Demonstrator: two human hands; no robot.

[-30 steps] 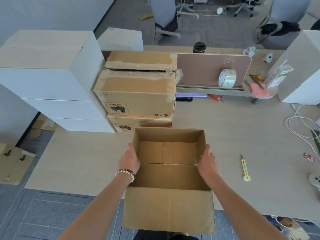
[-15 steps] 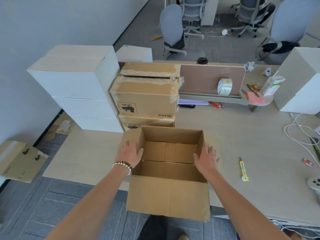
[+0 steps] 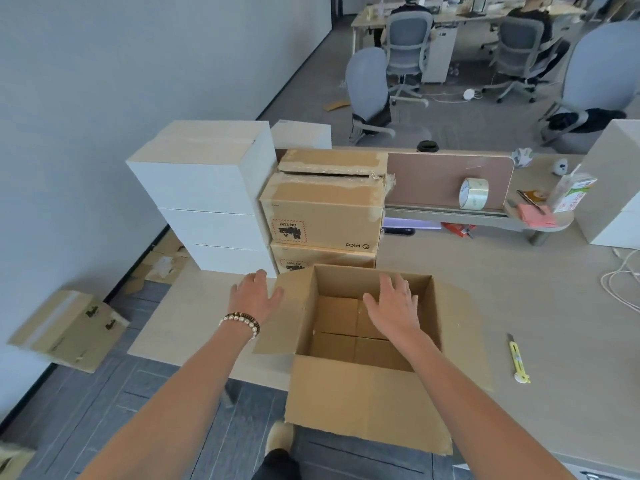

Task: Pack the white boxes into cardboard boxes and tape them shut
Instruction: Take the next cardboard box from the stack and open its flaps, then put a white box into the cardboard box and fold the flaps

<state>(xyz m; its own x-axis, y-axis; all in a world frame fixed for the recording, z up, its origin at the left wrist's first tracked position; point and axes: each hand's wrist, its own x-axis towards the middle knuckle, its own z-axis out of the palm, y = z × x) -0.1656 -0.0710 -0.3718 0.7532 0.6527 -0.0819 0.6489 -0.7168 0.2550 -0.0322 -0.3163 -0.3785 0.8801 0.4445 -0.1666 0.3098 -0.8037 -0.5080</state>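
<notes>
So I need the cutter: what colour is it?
Yellow; the cutter lies on the desk, clearest in the head view.

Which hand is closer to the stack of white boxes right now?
Left. The left hand hovers just in front of the white box stack, while the right hand is over the open cardboard box, farther away.

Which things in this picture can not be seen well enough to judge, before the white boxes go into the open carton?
- Open carton, head view: the right forearm hides part of its floor.
- Lower sealed carton: the open carton's far wall covers its base.
- Stack of white boxes: contents unseen, all closed.
- Tape roll: too small to tell how much tape remains.
</notes>
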